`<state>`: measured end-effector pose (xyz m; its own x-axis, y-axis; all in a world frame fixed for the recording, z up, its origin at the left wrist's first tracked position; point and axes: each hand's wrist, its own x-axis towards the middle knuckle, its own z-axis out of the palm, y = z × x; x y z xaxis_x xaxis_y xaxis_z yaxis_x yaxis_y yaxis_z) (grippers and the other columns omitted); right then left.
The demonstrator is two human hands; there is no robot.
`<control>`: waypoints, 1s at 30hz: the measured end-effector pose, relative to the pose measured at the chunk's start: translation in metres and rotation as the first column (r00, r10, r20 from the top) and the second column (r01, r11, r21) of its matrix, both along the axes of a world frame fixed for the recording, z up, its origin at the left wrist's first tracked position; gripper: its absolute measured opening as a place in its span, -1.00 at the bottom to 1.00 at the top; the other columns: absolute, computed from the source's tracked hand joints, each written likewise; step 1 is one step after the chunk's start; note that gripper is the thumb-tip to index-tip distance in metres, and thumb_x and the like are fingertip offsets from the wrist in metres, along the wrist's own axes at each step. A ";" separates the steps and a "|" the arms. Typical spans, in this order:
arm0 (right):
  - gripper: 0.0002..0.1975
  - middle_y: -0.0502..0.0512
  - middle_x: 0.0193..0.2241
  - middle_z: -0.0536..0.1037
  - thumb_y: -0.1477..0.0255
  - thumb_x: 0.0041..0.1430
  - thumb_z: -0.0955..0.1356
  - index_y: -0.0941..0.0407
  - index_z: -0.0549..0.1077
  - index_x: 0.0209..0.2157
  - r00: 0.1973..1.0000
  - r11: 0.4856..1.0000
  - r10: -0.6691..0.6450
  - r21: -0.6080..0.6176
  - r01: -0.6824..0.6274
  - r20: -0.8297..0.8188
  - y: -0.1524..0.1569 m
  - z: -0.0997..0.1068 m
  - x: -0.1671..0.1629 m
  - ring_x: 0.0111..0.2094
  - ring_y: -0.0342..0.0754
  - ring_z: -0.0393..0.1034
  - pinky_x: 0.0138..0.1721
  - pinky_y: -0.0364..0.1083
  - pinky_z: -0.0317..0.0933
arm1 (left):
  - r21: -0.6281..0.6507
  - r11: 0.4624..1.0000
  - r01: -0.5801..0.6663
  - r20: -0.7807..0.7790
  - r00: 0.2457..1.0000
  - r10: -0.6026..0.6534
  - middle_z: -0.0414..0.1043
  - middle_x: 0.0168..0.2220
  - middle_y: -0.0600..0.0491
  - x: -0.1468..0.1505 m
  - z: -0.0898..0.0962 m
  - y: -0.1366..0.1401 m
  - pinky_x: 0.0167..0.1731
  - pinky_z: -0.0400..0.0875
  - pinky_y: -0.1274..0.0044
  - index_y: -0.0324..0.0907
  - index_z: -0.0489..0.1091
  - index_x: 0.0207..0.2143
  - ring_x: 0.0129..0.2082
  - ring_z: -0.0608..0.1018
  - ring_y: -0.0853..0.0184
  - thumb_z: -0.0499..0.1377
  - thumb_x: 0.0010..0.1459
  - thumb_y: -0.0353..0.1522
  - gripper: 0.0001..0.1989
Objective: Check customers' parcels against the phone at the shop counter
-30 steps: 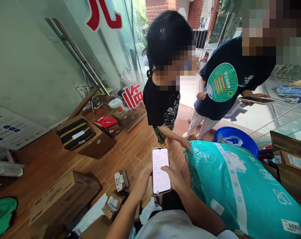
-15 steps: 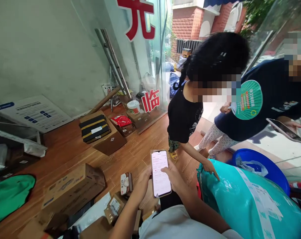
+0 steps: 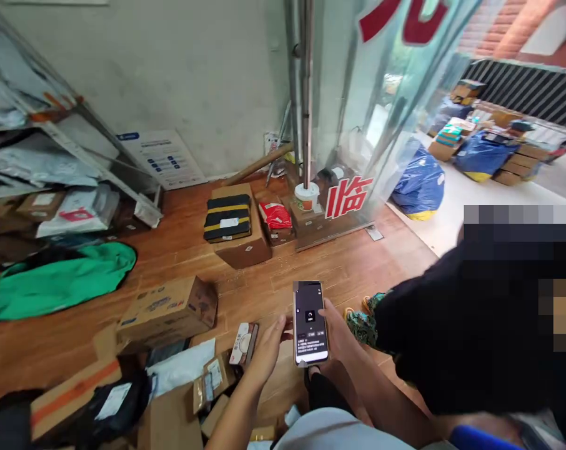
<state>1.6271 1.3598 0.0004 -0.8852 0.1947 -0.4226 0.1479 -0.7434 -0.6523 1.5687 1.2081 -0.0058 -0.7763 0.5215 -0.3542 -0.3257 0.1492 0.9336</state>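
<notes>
A smartphone (image 3: 310,331) is held upright in front of my body, its screen showing a dark page with a small box in the middle. My right hand (image 3: 338,331) grips its right side, with the thumb over the screen's edge. At the left side is my left hand (image 3: 270,347), its thumb raised off the screen and its fingertips against the phone's left edge. The parts of the fingers behind the phone are hidden. Just left of that hand, a small box with a round picture (image 3: 243,344) lies on the floor.
Cartons (image 3: 168,309), wrapped parcels and a green sack (image 3: 62,278) lie on the wooden floor (image 3: 259,287). Shelves (image 3: 53,134) with packages stand left. A glass panel (image 3: 343,137) is ahead. A person in black (image 3: 480,325) is close on the right. Blue bundles (image 3: 417,178) lie outside.
The view has swung right-to-left, so the wall and shelves show more. The phone screen went from white to dark. My left thumb has lifted. The fan-holding person and turquoise parcel have left view.
</notes>
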 end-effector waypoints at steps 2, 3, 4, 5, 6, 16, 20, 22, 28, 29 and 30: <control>-0.74 0.01 -0.39 0.59 0.31 -0.03 0.40 0.08 0.39 -0.26 0.997 0.997 0.081 -0.013 -0.081 0.012 0.015 -0.007 -0.035 -0.38 -0.01 0.47 -0.32 -0.05 0.33 | 0.034 0.996 -0.086 0.074 0.994 0.083 0.45 0.04 -0.17 -0.025 -0.017 -0.001 -0.10 0.39 0.37 -0.27 0.45 -0.01 -0.02 0.48 0.11 0.00 0.13 0.10 -0.31; -0.72 0.02 -0.36 0.60 0.29 -0.02 0.40 0.08 0.39 -0.24 0.993 0.993 0.117 -0.019 -0.117 0.018 0.021 -0.011 -0.051 -0.35 -0.01 0.48 -0.29 -0.04 0.34 | 0.034 0.989 -0.144 0.115 0.984 0.139 0.46 0.03 -0.17 -0.035 -0.026 -0.004 -0.13 0.39 0.38 -0.26 0.45 -0.01 -0.04 0.49 0.13 0.02 0.11 0.11 -0.31; -0.70 0.03 -0.34 0.60 0.27 -0.01 0.41 0.07 0.40 -0.23 0.989 0.989 0.147 -0.026 -0.147 0.020 0.026 -0.015 -0.066 -0.33 -0.01 0.48 -0.26 -0.04 0.34 | 0.013 0.978 -0.210 0.151 0.967 0.205 0.48 0.00 -0.16 -0.042 -0.035 -0.009 -0.15 0.38 0.40 -0.24 0.45 -0.01 -0.08 0.50 0.14 0.04 0.08 0.13 -0.30; -0.69 0.03 -0.32 0.61 0.25 0.00 0.41 0.07 0.40 -0.22 0.985 0.984 0.173 -0.035 -0.172 0.023 0.030 -0.020 -0.079 -0.32 -0.01 0.49 -0.24 -0.05 0.34 | -0.018 0.962 -0.272 0.189 0.944 0.271 0.49 -0.02 -0.15 -0.047 -0.045 -0.016 -0.18 0.37 0.42 -0.24 0.46 -0.02 -0.11 0.51 0.16 0.06 0.05 0.14 -0.29; -0.68 0.03 -0.30 0.61 0.23 0.01 0.41 0.06 0.40 -0.21 0.980 0.980 0.195 -0.048 -0.194 0.026 0.032 -0.025 -0.092 -0.30 -0.02 0.49 -0.23 -0.05 0.34 | -0.056 0.941 -0.333 0.227 0.914 0.337 0.51 -0.05 -0.15 -0.050 -0.055 -0.024 -0.20 0.36 0.43 -0.23 0.46 -0.03 -0.13 0.52 0.18 0.08 0.02 0.15 -0.28; -0.63 0.00 -0.25 0.60 0.15 -0.01 0.42 0.02 0.40 -0.20 0.962 0.967 0.256 -0.037 -0.253 0.093 0.034 -0.058 -0.158 -0.20 0.00 0.49 -0.08 -0.01 0.31 | -0.260 0.788 -0.558 0.444 0.656 0.611 0.55 -0.11 -0.10 -0.033 -0.115 -0.092 -0.29 0.37 0.48 -0.16 0.50 -0.13 -0.13 0.54 0.16 0.29 -0.31 0.18 -0.22; -0.63 0.03 -0.20 0.61 0.17 -0.02 0.44 0.04 0.41 -0.19 0.956 0.958 0.288 -0.031 -0.286 0.059 0.035 -0.049 -0.166 -0.12 0.02 0.47 -0.01 -0.01 0.27 | -0.253 0.784 -0.567 0.358 0.698 0.620 0.53 -0.08 -0.12 -0.042 -0.094 -0.074 -0.24 0.37 0.47 -0.18 0.47 -0.08 -0.10 0.53 0.15 0.28 -0.24 0.15 -0.23; -0.63 0.04 -0.18 0.61 0.16 -0.02 0.44 0.06 0.43 -0.21 0.953 0.954 0.301 -0.014 -0.301 0.043 0.036 -0.043 -0.166 -0.10 0.02 0.46 0.00 -0.02 0.25 | -0.243 0.804 -0.543 0.287 0.751 0.595 0.51 -0.05 -0.15 -0.055 -0.076 -0.053 -0.20 0.36 0.43 -0.21 0.45 -0.05 -0.09 0.52 0.13 0.25 -0.22 0.16 -0.20; -0.54 0.08 -0.20 0.62 0.06 0.05 0.38 0.11 0.47 -0.14 0.943 0.942 0.334 0.039 -0.333 -0.003 0.036 -0.027 -0.155 -0.14 0.06 0.47 0.01 0.02 0.23 | -0.105 0.925 -0.365 0.013 0.930 0.368 0.52 -0.11 -0.14 -0.106 -0.031 0.012 -0.18 0.35 0.41 -0.23 0.47 -0.06 -0.12 0.50 0.14 0.04 0.07 0.11 -0.34; -0.54 0.10 -0.19 0.62 0.07 0.07 0.37 0.12 0.48 -0.14 0.945 0.944 0.327 0.039 -0.327 -0.020 0.035 -0.025 -0.152 -0.12 0.07 0.47 0.02 0.03 0.22 | -0.102 0.930 -0.353 -0.030 0.936 0.352 0.53 -0.18 -0.11 -0.112 -0.028 0.019 -0.21 0.34 0.43 -0.23 0.50 -0.15 -0.18 0.50 0.17 0.03 0.09 0.09 -0.38; -0.53 0.11 -0.18 0.62 0.07 0.07 0.37 0.13 0.48 -0.13 0.948 0.948 0.316 0.036 -0.315 -0.038 0.035 -0.024 -0.150 -0.11 0.08 0.46 0.03 0.03 0.22 | -0.106 0.931 -0.349 -0.067 0.937 0.344 0.54 -0.27 -0.08 -0.117 -0.025 0.025 -0.24 0.32 0.46 -0.24 0.52 -0.25 -0.24 0.49 0.20 0.04 0.10 0.08 -0.42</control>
